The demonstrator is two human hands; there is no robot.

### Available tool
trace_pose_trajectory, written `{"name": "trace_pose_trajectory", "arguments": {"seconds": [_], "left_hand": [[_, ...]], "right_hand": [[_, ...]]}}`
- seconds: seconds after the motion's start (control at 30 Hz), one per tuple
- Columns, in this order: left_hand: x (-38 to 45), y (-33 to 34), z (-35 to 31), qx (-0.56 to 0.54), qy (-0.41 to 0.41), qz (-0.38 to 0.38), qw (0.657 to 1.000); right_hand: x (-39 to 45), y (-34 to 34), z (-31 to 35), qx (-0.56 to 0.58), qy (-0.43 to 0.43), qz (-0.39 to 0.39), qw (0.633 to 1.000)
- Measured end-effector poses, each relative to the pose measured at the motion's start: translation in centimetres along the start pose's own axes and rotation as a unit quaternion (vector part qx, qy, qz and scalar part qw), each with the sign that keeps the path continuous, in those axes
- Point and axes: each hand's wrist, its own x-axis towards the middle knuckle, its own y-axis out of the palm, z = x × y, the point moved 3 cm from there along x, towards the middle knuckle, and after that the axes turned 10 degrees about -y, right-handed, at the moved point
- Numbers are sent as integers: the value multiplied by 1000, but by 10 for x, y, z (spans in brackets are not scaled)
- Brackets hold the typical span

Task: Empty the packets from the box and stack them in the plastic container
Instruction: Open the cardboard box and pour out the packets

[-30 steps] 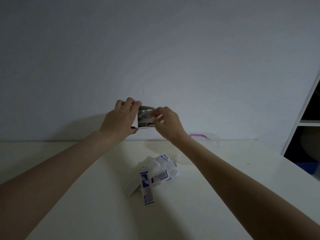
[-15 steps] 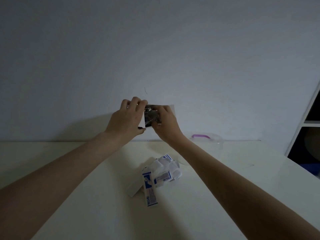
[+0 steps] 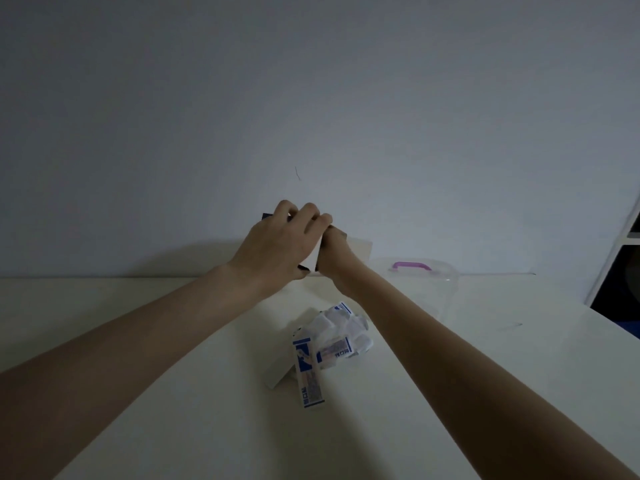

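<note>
Small cardboard box held above the matte white surface: left hand curled around it, right hand gripping its flap side. Glossy packets heaped below; clear plastic container, purple handle, partly behind right forearm.

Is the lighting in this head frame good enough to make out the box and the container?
Head view: dim, bluish, no glare. The box is mostly hidden behind the left hand and right hand; the clear container nearly vanishes against the table, only its purple handle standing out. The packets stay readable.
</note>
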Motion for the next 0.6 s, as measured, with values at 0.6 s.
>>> {"name": "trace_pose_trajectory", "arguments": {"seconds": [0.6], "left_hand": [[-16,35,35,28,-54,98,993]], "right_hand": [[-58,-28,-26,-133,45,336,931]]}}
